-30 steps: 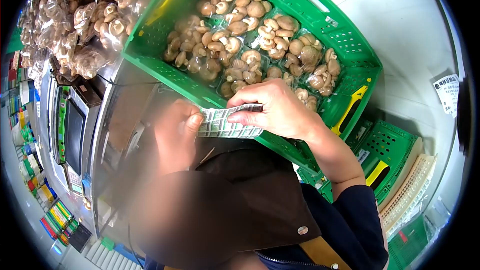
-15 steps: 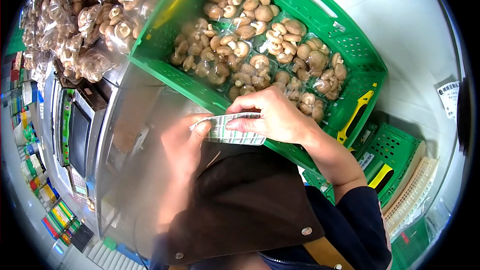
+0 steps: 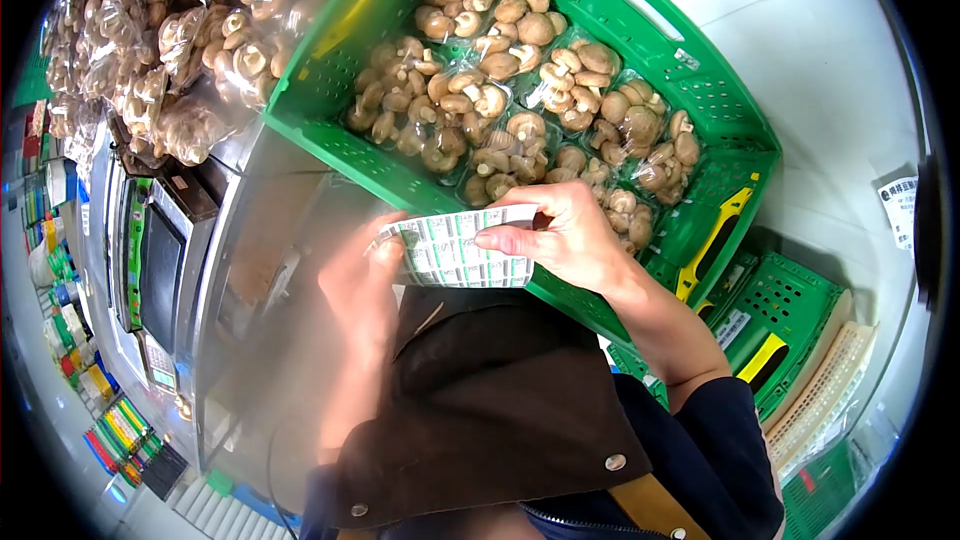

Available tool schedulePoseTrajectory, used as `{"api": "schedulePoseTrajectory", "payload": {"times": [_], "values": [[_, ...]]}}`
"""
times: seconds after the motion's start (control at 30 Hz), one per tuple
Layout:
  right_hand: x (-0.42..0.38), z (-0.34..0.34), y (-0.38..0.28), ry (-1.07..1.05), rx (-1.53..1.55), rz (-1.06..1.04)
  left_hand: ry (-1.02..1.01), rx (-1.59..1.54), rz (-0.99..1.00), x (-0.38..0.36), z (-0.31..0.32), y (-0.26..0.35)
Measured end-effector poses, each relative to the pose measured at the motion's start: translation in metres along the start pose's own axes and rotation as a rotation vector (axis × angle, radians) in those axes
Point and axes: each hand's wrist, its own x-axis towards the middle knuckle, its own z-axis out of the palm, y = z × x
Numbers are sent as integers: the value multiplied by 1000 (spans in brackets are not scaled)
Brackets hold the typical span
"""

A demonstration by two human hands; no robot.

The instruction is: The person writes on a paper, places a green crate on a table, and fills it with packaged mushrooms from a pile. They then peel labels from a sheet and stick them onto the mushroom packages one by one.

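Note:
A sheet of small printed labels (image 3: pixel 455 252) is held between both hands, its printed face toward the camera. My left hand (image 3: pixel 362 275) pinches its left end, thumb on the front; this hand looks blurred. At the right end, my right hand (image 3: pixel 565 238) grips the sheet with the thumb on the front and the fingers bent behind. Just beyond the hands stands a green crate (image 3: pixel 345 162) holding bagged brown mushrooms (image 3: pixel 535 28). The sheet hides a little of the crate's near rim.
More bagged mushrooms (image 3: pixel 180 40) are heaped at the upper left. Below them, a machine with a dark screen (image 3: pixel 160 275) stands beside a metal counter (image 3: pixel 250 380). Other green crates (image 3: pixel 785 290) are at the right. A dark apron (image 3: pixel 500 395) covers the front of my body.
The label sheet has opened out flatter and taller, showing more of its printed face. My right hand has shifted slightly right with its end. The crate appears slightly farther right in view.

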Motion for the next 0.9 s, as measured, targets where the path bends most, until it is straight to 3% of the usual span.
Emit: {"api": "schedulePoseTrajectory", "payload": {"times": [0.3,0.83,0.9], "values": [[1,5,5,18,64,40,37,-259,-7,3,-7,-19],[-6,9,10,61,27,-23,138,-17,118,-2,6,-24],[-7,12,11,99,169,-20,150,25,118,1,-3,-29]]}}
